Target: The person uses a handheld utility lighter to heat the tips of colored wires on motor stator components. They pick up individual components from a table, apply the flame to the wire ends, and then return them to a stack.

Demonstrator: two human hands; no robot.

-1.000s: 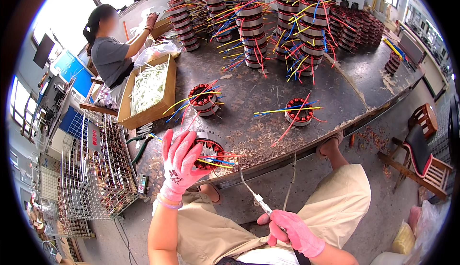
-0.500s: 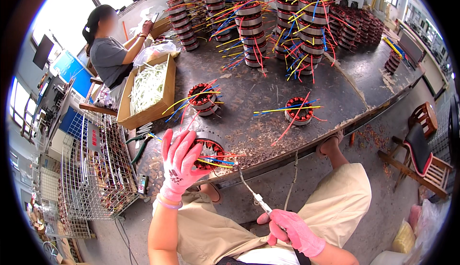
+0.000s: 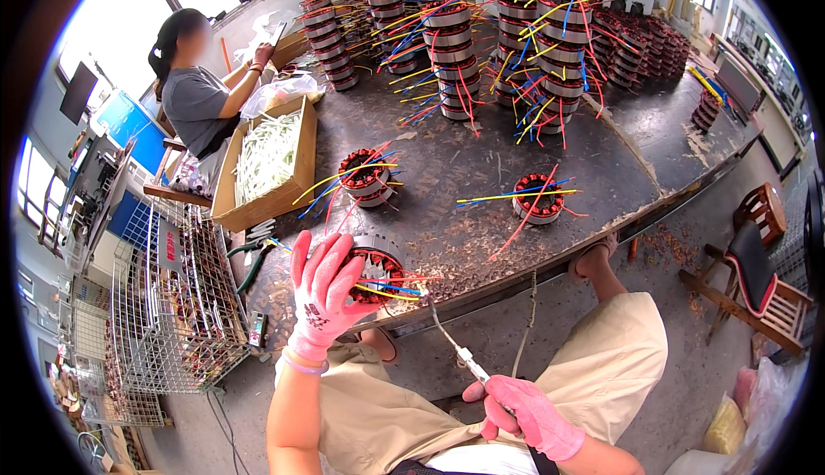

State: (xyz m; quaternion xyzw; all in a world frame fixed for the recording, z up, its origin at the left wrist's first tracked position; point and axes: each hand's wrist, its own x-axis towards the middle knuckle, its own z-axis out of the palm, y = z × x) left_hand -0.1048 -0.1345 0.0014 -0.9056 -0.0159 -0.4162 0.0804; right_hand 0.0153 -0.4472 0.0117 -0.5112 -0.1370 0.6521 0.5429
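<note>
My left hand (image 3: 322,290), in a pink glove, grips the left side of a motor stator (image 3: 378,247) standing on edge at the table's front edge. Its ring shows red inside, and blue, yellow and red wires (image 3: 397,289) point right from it. Lower right, my pink-gloved right hand (image 3: 524,415) is closed round a slim tool with a long bent grey neck (image 3: 445,331), like a soldering iron. The tool's tip meets or nearly meets the wire ends; contact is too small to tell. Two more stators lie beyond, one to the left (image 3: 365,185) and one to the right (image 3: 538,209).
Tall stacks of wired stators (image 3: 451,45) fill the back of the dark table (image 3: 619,157). A cardboard box (image 3: 266,204) of white sleeves stands left, near green-handled pliers (image 3: 253,269). A co-worker (image 3: 198,88) sits beyond it. Wire baskets (image 3: 172,320) stand left; a chair (image 3: 748,273) right.
The view has shifted very slightly. Both hands, the stator and the tool hold nearly the same places.
</note>
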